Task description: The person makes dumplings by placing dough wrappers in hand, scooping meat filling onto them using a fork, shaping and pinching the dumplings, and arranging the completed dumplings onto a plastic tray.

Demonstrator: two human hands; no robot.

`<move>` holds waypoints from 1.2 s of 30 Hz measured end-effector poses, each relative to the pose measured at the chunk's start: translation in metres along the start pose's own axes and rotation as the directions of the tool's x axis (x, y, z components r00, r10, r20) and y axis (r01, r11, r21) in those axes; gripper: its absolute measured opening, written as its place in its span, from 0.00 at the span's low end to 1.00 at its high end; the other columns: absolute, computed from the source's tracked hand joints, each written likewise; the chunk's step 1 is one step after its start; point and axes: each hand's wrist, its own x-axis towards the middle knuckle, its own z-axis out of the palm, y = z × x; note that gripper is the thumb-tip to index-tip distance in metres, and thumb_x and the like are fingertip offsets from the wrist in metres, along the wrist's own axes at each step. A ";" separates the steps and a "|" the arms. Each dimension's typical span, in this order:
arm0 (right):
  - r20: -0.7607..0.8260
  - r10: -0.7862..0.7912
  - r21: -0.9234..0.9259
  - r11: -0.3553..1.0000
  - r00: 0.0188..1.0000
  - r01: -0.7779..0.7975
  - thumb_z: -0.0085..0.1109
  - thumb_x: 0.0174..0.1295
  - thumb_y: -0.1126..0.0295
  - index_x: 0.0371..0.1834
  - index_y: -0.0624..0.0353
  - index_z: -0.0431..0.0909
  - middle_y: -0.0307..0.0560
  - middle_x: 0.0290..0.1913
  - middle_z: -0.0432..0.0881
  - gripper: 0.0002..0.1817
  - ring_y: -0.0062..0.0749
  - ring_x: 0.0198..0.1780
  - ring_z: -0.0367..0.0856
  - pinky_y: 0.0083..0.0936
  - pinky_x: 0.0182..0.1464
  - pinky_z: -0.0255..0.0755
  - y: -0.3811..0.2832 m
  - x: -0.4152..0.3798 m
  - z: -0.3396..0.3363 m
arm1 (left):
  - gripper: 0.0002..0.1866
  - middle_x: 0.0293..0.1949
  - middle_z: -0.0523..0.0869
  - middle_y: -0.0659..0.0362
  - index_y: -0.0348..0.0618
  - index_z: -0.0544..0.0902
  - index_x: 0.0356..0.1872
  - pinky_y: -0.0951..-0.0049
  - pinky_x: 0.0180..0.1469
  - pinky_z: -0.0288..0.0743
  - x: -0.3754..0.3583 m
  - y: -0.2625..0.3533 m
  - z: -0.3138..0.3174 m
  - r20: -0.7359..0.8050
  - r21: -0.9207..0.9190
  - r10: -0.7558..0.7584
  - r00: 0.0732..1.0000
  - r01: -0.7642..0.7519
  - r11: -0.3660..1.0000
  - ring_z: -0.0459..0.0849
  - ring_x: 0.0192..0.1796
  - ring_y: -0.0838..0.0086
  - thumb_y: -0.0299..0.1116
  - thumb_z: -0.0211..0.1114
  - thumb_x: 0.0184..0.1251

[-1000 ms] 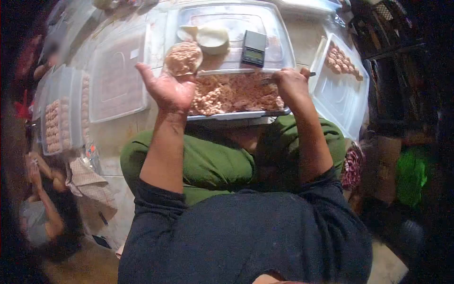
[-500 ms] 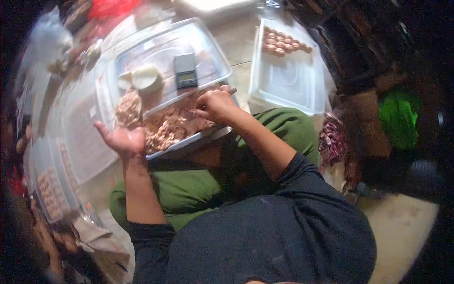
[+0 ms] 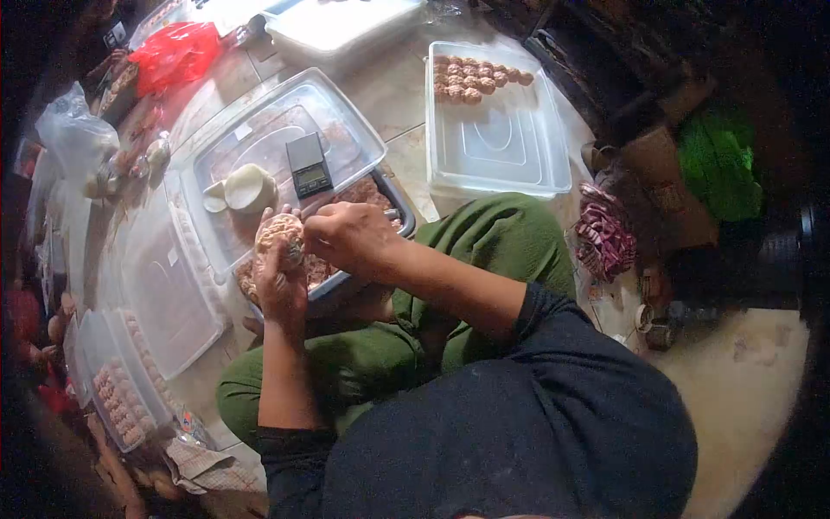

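Note:
My left hand (image 3: 284, 281) holds a lumpy, pale pinkish-brown ball (image 3: 281, 235) in its raised palm. Against the ball's right side is my right hand (image 3: 350, 233), its fingers pinched together; what they hold, if anything, is hidden. Below both hands lies a tub of brown crumbly mixture (image 3: 367, 192), partly covered by a clear lid (image 3: 350, 112). On that lid rest a small digital scale (image 3: 309, 164) and a round cream-coloured container (image 3: 249, 188).
Rows of balls sit in a clear box (image 3: 510, 147) at the upper right. Another box of balls (image 3: 125, 398) is at lower left. Red bag (image 3: 177, 56) at upper left; striped cloth (image 3: 605, 233) right of my knee.
My right hand has come up from the tub to the ball in my left hand. My left hand has moved right, and its fingers now curl round the ball. The whole view has shifted.

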 end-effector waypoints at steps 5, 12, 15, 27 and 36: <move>0.056 -0.020 -0.196 0.980 0.998 0.031 0.57 0.54 0.63 0.26 0.55 0.77 0.46 0.29 0.79 0.08 0.43 0.34 0.81 0.37 0.33 0.74 0.000 0.003 -0.018 | 0.26 0.60 0.69 0.47 0.39 0.58 0.65 0.63 0.65 0.63 0.008 0.003 -0.016 -0.101 -0.092 0.033 0.994 -0.042 0.995 0.69 0.62 0.61 0.36 0.52 0.70; -0.032 -0.095 -0.056 0.994 0.995 0.093 0.62 0.52 0.66 0.29 0.54 0.80 0.44 0.29 0.80 0.06 0.40 0.32 0.81 0.33 0.33 0.75 0.004 0.001 0.014 | 0.47 0.61 0.68 0.44 0.34 0.58 0.65 0.60 0.65 0.60 0.001 0.017 -0.006 -0.063 -0.351 -0.100 0.993 0.072 0.934 0.69 0.61 0.59 0.69 0.44 0.59; 0.026 -0.033 -0.077 0.996 0.999 0.035 0.64 0.52 0.65 0.32 0.53 0.82 0.45 0.31 0.82 0.07 0.39 0.32 0.82 0.31 0.34 0.75 0.007 0.006 0.000 | 0.46 0.61 0.67 0.43 0.33 0.58 0.64 0.61 0.65 0.60 0.003 0.025 -0.012 -0.132 -0.479 -0.095 0.987 0.020 0.878 0.69 0.61 0.58 0.68 0.45 0.60; -0.075 -0.041 0.095 0.994 0.996 0.048 0.63 0.52 0.70 0.34 0.55 0.82 0.46 0.32 0.83 0.06 0.35 0.32 0.83 0.27 0.34 0.75 0.020 0.017 -0.004 | 0.42 0.57 0.71 0.45 0.33 0.59 0.64 0.60 0.64 0.63 0.002 0.028 -0.004 -0.017 -0.457 -0.076 0.997 0.060 0.887 0.70 0.61 0.59 0.63 0.47 0.63; -0.151 -0.159 0.005 0.987 0.976 0.162 0.64 0.51 0.66 0.39 0.50 0.80 0.46 0.33 0.83 0.11 0.39 0.33 0.82 0.31 0.36 0.75 0.008 0.019 -0.009 | 0.52 0.55 0.73 0.44 0.31 0.62 0.61 0.58 0.64 0.63 -0.002 0.021 0.000 0.056 -0.406 -0.232 0.971 0.234 0.884 0.73 0.58 0.59 0.75 0.37 0.55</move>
